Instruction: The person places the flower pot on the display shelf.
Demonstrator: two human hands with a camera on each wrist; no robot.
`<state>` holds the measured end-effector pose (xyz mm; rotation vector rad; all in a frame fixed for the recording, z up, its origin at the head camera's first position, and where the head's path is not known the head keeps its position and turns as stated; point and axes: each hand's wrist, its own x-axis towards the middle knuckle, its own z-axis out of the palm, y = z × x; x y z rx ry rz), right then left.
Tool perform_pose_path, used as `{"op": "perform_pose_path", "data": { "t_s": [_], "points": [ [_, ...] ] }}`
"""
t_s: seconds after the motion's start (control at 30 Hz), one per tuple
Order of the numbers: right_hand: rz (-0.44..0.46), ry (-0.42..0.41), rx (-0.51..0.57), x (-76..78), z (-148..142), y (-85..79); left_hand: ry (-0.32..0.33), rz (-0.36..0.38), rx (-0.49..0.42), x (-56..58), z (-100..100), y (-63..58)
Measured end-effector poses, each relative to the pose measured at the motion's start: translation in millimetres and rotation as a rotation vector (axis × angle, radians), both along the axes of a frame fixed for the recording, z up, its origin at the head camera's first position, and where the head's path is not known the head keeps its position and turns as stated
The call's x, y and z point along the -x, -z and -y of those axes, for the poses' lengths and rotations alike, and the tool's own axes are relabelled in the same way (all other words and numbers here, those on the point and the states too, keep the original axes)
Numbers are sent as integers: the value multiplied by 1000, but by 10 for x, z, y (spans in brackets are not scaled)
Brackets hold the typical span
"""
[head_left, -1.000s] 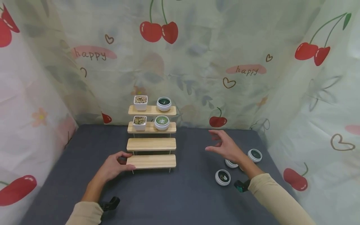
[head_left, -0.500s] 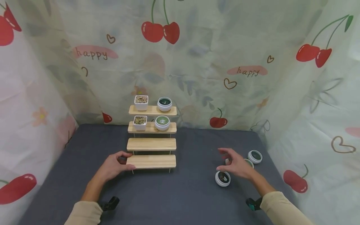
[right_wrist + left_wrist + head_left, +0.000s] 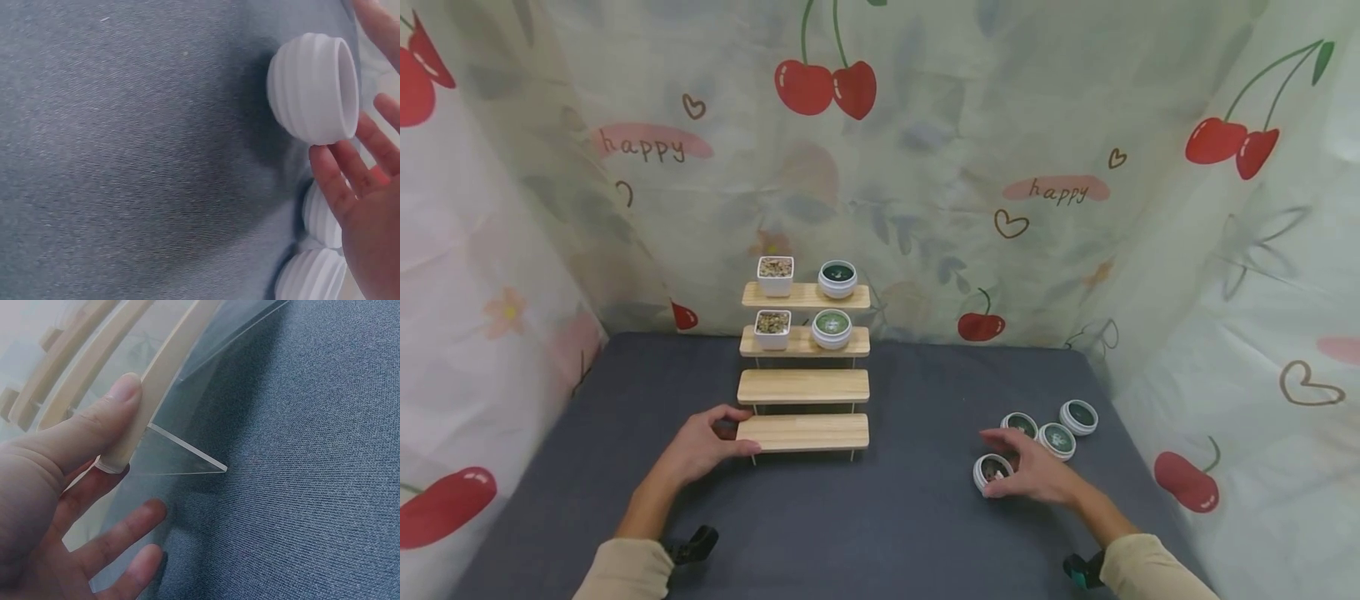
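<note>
Left grip [image 3: 700, 450] pinches bottom shelf [image 3: 812, 432]; right grip [image 3: 1037, 472], spread, straddles pot [image 3: 311, 90].

Soft light; haze whitens the left wrist view's upper left; a diffuse shadow borders the nearest white pot [image 3: 310, 90].

txt: "happy" on l pink patch [image 3: 651, 142] | same on r pink patch [image 3: 1056, 187] | both on bkgd cloth [image 3: 917, 250]

Passage between shelves [image 3: 805, 386] and near bowl [image 3: 989, 472] (three bowls [image 3: 1057, 441] crowd behind).
</note>
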<state>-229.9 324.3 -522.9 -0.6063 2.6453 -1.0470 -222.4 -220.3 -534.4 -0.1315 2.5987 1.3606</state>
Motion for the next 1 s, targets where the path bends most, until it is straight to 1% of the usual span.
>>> {"op": "perform_pose_path", "data": {
  "t_s": [0.1,0.27,0.37,0.53,0.63,0.8,1.0],
  "points": [
    [-28,-31,-40,-12,-18,60,-4,3,1,-4,-4,3],
    [-30,-22,-103,-23,-41,120,-6,-2,-3,-6,-6,8],
    [-24,-20,-108,-19,-52,132,-8,-2,-5,-6,-7,7],
    [-43,-23,-119,-3,-55,152,-6,-2,-11,0,-2,8],
    [-52,-9,-124,20,-48,160,-4,-5,-20,0,-1,12],
    [-74,25,-89,76,6,109,-3,-7,-35,-4,-4,9],
    [-89,43,-38,174,113,-56,-8,-4,-24,-3,-7,3]
  ]
}}
